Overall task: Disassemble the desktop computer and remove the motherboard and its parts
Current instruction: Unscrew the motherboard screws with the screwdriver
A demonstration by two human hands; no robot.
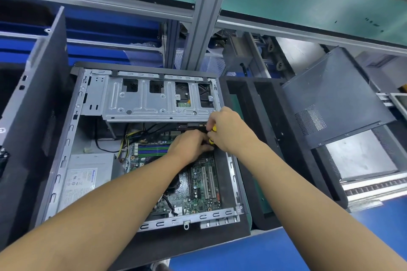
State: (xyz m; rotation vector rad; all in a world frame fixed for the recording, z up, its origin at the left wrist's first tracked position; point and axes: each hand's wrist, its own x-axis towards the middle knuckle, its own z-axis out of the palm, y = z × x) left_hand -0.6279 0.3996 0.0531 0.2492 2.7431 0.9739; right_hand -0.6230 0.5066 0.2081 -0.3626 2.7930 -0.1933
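Note:
An open desktop computer case (66, 152) lies on its side before me. Inside it sits the green motherboard (198, 185) with blue and green memory slots (152, 149). A silver drive cage (141, 99) spans the case's far end, and a grey power supply (88, 174) fills its near left corner. My right hand (229, 130) is closed around a yellow and black screwdriver (211, 136) at the motherboard's far right corner. Beside it, my left hand (189, 145) rests with its fingers bent at the screwdriver's lower part. The tool's tip is hidden by my hands.
A dark side panel (33, 94) stands upright to the left of the case. Another black case (330, 103) with its panel lies at the right on a conveyor. An aluminium post (204, 17) and a green shelf (308, 0) rise behind. The blue table edge (264, 251) is near me.

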